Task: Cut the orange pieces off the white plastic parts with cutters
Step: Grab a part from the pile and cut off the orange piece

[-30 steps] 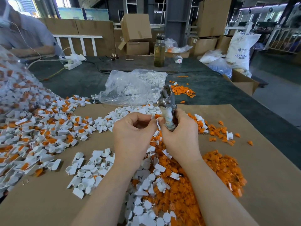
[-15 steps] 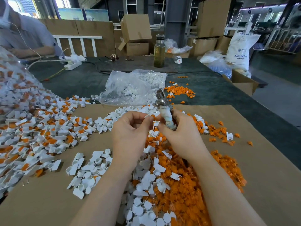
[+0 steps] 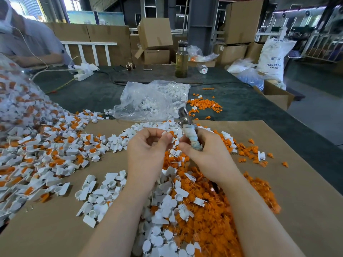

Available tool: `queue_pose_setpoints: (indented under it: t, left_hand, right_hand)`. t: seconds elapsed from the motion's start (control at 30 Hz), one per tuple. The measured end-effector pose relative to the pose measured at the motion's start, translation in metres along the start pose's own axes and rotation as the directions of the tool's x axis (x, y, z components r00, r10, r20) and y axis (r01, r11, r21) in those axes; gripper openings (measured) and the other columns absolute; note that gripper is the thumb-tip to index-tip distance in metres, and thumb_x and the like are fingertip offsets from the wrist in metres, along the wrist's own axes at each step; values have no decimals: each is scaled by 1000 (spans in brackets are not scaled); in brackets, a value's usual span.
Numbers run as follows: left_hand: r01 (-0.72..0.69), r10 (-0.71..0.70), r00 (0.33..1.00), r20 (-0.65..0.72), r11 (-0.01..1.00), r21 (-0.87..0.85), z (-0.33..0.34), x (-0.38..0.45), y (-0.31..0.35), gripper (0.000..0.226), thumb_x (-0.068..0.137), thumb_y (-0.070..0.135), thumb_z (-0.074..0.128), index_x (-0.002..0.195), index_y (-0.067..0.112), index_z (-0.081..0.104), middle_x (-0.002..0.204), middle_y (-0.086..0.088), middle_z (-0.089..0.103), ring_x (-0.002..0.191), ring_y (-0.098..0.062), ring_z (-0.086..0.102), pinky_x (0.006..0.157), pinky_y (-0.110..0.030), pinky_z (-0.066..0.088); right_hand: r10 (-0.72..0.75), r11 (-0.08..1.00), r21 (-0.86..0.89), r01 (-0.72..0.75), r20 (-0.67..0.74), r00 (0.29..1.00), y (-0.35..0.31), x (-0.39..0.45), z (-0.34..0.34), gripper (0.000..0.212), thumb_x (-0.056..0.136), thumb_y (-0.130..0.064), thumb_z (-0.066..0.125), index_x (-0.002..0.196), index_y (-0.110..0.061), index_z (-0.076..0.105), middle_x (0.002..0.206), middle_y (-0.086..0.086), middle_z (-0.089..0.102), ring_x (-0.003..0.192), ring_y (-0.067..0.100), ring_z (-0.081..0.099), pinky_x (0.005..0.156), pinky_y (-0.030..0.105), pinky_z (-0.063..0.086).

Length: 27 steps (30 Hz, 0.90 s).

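Two hands are working: the left hand is pinching a white part, the right hand is gripping the cutters.

The white sack at far right reads "ABS RESIN" — smaller print below it is too blurred.

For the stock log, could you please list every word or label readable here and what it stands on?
"ABS RESIN", partly cut off: white sack at far right, top and lower print.
Smaller print under its logo: too blurred to read.
Label on the small bottle: too small to read.
Cardboard boxes: print unreadable.
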<state>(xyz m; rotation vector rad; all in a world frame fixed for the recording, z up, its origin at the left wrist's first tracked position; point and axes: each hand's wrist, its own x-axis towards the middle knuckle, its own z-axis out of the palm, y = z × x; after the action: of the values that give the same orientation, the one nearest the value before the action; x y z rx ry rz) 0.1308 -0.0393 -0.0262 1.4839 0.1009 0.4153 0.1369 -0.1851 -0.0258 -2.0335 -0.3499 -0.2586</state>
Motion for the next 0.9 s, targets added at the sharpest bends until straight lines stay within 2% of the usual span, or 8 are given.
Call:
queue_pose_setpoints:
  t: [0.03,0.1,0.23,0.33,0.47,0.6,0.73,0.9]
  left_hand:
    - [-1,1,1000,2,999,45,1,0,-1,13,86,10,75,77,17,68,65,3,71,63,-9,71,59,-16,55]
    - [-14,13,1000,11,991,130,3,-2,-2,14,85,13,76,76,20,68,66,5,72,65,-10,71,63,-21,58]
    - [-24,20,1000,21,976,216,4,-4,-3,15,85,17,76,75,24,67,65,11,71,65,-9,71,64,-24,57]
    - [-18,13,1000,25,976,216,4,-5,-2,15,85,18,77,75,24,67,66,10,72,64,-9,70,63,-22,56]
    - [-13,8,1000,26,974,225,4,-5,-1,15,85,18,77,76,25,67,66,12,71,65,-7,70,66,-26,57]
    - [-20,21,1000,1,976,216,3,-4,-1,14,86,18,76,77,25,67,69,8,72,70,-11,71,70,-31,59]
    - [-41,42,999,-10,994,103,-1,-2,2,9,89,13,72,82,17,67,67,5,71,65,-3,70,62,-14,52]
    - [-66,66,998,8,997,40,-3,-1,4,11,91,7,68,82,14,66,65,7,70,63,-3,68,59,-10,49]
  right_hand:
    - [-22,1000,2,22,-50,998,-1,0,3,8,88,-26,70,92,-25,63,74,-14,63,68,-2,61,60,14,47]
    - [-49,999,11,51,-113,992,-2,1,7,9,88,-25,70,94,-25,64,76,-18,63,72,-6,61,62,9,45]
    - [-64,997,-46,58,-138,988,-1,1,10,13,88,-24,71,99,-22,64,83,-16,65,80,0,63,70,17,51]
    - [-80,995,-64,71,-149,986,-1,1,9,11,88,-24,70,97,-22,64,82,-15,65,78,2,62,68,21,52]
    - [-83,996,-51,76,-141,986,-1,1,8,10,88,-24,70,95,-25,63,81,-15,65,78,2,63,68,20,51]
    - [-41,999,-19,40,-61,997,-1,1,2,14,87,-28,70,98,-27,62,82,-15,65,76,2,63,66,21,53]
    - [27,999,-23,-24,122,992,2,0,-11,14,88,-28,71,99,-23,63,85,-8,65,75,9,64,72,37,56]
    - [33,992,-130,2,266,963,2,-1,-13,14,86,-31,71,88,-28,57,76,-9,56,64,3,51,64,31,43]
